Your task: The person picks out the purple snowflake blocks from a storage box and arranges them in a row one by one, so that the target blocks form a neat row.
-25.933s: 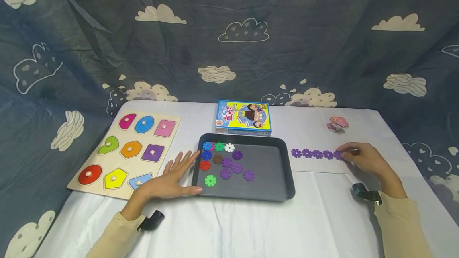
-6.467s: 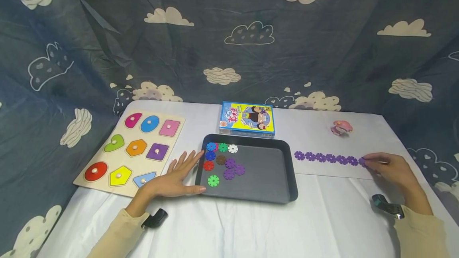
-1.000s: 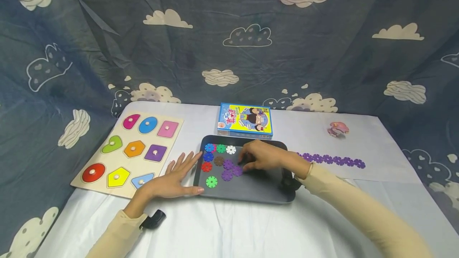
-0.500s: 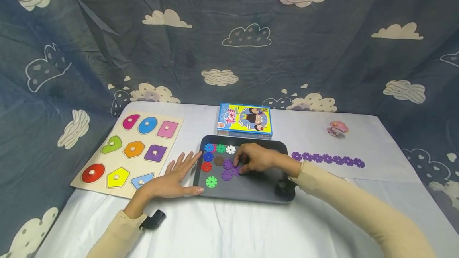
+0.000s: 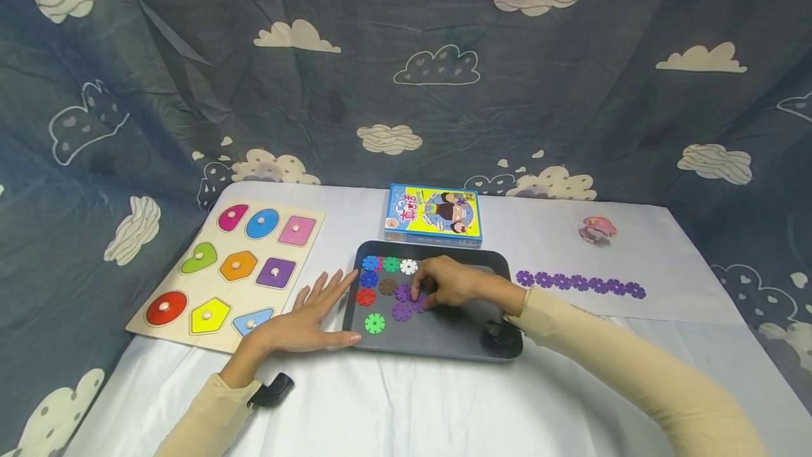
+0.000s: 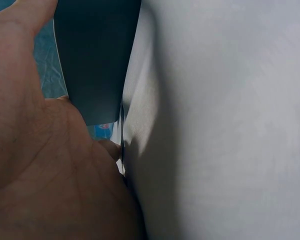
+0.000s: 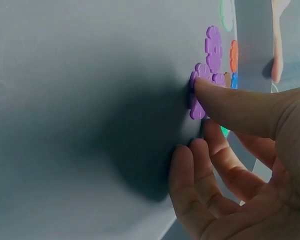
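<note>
From the head view, the right hand (image 5: 447,282) reached into the dark tray (image 5: 444,333), its fingers curled down onto a purple snowflake disc (image 5: 416,301) near the tray's middle, beside two more purple ones and right of the red, brown, blue, green and white discs. That disc looked like thin, stiff plastic, very light and likely to slide on the smooth tray floor, so a pinch at its notched rim, thumb against forefinger, seemed the best hold. The left hand (image 5: 303,317) lay flat and spread on the surface against the tray's left edge, gripping nothing. A row of purple discs (image 5: 580,283) lay right of the tray, a shape puzzle board (image 5: 231,268) left of it, a picture box (image 5: 433,211) behind it. The left wrist view showed only palm, tray wall (image 6: 95,60) and white cloth. In the right wrist view the thumb (image 7: 235,107) pressed the flower-shaped purple disc (image 7: 196,95) while the other fingers curled below it; whether it was lifted, I cannot tell.
</note>
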### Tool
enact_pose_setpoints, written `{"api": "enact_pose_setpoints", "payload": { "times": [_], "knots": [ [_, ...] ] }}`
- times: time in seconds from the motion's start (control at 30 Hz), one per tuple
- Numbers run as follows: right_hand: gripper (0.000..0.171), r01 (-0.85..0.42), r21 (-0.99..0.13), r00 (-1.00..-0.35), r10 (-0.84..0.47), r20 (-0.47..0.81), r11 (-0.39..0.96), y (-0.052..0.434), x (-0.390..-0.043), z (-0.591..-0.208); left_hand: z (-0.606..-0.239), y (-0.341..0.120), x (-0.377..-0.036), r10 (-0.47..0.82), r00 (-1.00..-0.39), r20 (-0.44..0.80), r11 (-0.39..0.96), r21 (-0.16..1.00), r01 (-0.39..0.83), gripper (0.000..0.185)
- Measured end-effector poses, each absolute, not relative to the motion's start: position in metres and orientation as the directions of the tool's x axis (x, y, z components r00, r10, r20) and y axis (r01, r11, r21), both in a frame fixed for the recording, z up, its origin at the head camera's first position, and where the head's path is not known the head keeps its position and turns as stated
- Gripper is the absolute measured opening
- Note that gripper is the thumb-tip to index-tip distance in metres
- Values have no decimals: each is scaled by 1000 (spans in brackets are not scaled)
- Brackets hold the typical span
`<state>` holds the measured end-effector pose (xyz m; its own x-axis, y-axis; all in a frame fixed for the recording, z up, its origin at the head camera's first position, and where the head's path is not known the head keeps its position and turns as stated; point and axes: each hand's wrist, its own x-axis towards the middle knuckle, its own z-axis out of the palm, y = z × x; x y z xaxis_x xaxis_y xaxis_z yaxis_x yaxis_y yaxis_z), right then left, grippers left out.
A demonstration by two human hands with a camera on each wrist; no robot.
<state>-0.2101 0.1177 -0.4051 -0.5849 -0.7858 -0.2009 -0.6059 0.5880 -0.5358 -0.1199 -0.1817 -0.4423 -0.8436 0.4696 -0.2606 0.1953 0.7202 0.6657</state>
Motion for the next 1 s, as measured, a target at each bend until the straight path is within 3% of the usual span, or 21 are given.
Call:
{"api": "enact_pose_setpoints", "payload": {
  "times": [0.43,1.0],
  "knots": [
    [13,-596,-532,-568,-784,-249,601,116,-211,-405,-443,-181,-120,467,-843,-267,725,661,192,105],
    [10,-588,-585,-558,-804,-206,559,123,-211,-403,-443,-181,-120,472,-842,-261,717,669,194,105]
  ]
}}
